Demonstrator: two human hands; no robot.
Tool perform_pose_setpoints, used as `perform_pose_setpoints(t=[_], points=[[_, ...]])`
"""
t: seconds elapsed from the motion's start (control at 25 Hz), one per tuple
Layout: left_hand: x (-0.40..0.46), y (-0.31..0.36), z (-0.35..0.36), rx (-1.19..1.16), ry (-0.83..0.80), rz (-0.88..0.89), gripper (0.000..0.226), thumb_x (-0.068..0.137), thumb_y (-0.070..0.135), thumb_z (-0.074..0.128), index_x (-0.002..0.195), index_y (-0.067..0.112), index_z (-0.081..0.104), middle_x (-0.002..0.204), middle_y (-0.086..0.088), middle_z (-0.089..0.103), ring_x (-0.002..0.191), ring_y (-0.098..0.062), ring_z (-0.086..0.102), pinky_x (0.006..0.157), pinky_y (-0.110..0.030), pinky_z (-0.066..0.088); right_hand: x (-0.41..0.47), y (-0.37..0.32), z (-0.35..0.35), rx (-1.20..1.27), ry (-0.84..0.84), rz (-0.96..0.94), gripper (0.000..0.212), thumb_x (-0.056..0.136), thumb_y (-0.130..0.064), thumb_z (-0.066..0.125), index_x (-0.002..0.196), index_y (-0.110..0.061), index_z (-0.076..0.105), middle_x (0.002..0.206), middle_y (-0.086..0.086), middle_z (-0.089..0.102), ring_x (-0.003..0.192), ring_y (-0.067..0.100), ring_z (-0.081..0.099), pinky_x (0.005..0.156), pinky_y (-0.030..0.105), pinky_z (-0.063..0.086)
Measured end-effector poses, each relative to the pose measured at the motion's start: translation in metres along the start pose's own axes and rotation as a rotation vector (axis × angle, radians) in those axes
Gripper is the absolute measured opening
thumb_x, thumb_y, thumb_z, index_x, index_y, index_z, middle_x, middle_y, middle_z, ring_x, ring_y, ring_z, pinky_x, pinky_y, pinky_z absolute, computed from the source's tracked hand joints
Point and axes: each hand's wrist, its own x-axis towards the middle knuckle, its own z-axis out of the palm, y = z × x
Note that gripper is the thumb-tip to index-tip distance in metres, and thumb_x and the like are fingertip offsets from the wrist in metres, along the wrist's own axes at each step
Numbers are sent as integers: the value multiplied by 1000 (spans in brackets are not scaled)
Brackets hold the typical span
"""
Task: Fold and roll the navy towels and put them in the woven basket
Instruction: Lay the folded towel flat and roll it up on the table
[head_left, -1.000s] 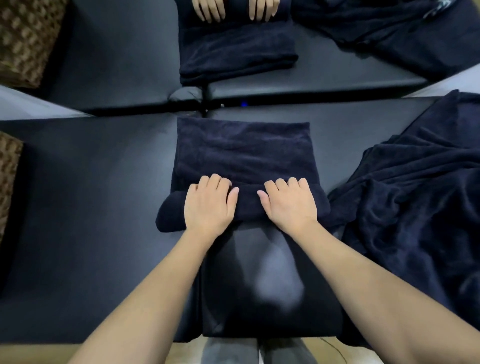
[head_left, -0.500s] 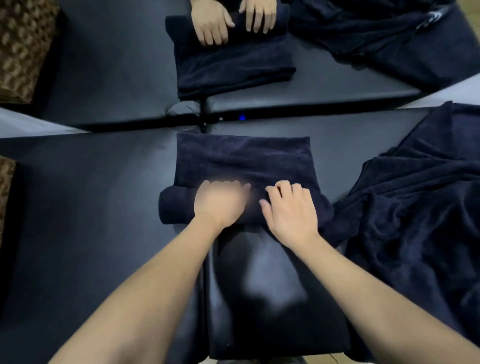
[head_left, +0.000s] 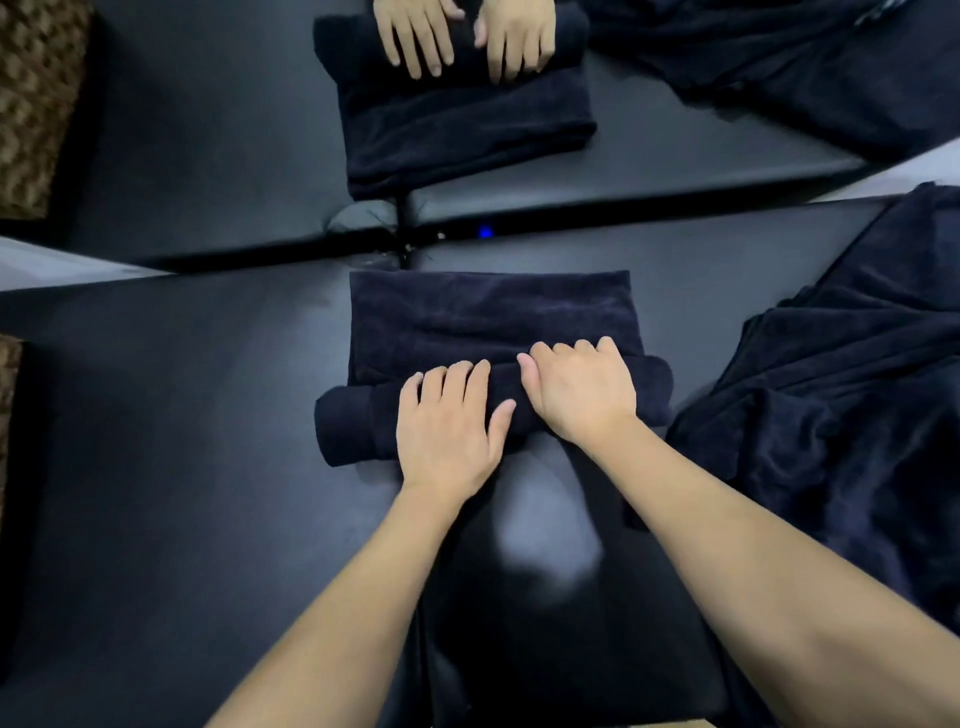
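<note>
Your left hand (head_left: 448, 426) and right hand (head_left: 579, 392) lay flat-fingered on the rolled navy terry towel (head_left: 491, 332), its roll crosswise, the flat unrolled part lying straight ahead.

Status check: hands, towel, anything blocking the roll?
Left hand and right hand flat on the roll. Navy towel part rolled, flat section ahead. Loose towel pile touches roll's right end.

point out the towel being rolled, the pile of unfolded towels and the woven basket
towel being rolled (head_left: 493, 317): head view, its flat unrolled part.
pile of unfolded towels (head_left: 841, 405): head view, the rumpled middle.
woven basket (head_left: 8, 405): head view, the sliver at the left edge.
</note>
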Motion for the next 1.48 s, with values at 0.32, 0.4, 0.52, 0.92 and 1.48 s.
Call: perform_pose_setpoints(t=[0.32,0.4,0.52,0.92,1.48], points=[[93,-12,-20,43,-248,89,55,106,47,19,90,23,65,91,-1,72,82,-29,65,67,-36,31,0,-7,-1,46,185,115,36,101,-40,38,99,-14,63,98,6,61,82,30,52,77,43,38],[108,-12,-21,-3,-330,53,58,106,48,17,95,25,69,96,-4,73,87,-31,66,68,-37,35,-6,-14,8,43,182,117,41,102,-42,37,114,-14,64,108,7,63,91,32,56,92,46,40],[110,-12,-20,-10,-330,28,61,105,48,14,87,24,67,90,-2,72,83,-30,66,67,-37,35,7,-12,8,12,157,122,43,102,-42,35,111,-15,66,98,6,66,84,34,56,87,46,39],[65,2,6,-58,65,-36,44,104,43,36,119,19,70,112,3,71,101,-24,63,100,-42,40,54,1,-5,67,-41,128,54,102,-43,15,85,-19,61,81,0,66,74,24,44,78,41,33],[101,-9,-9,-97,-2,-49,41,103,37,30,99,23,68,105,4,71,95,-23,64,90,-39,40,69,0,0,-62,170,23,49,103,-37,27,84,-13,66,74,7,66,66,33,53,74,45,34]])
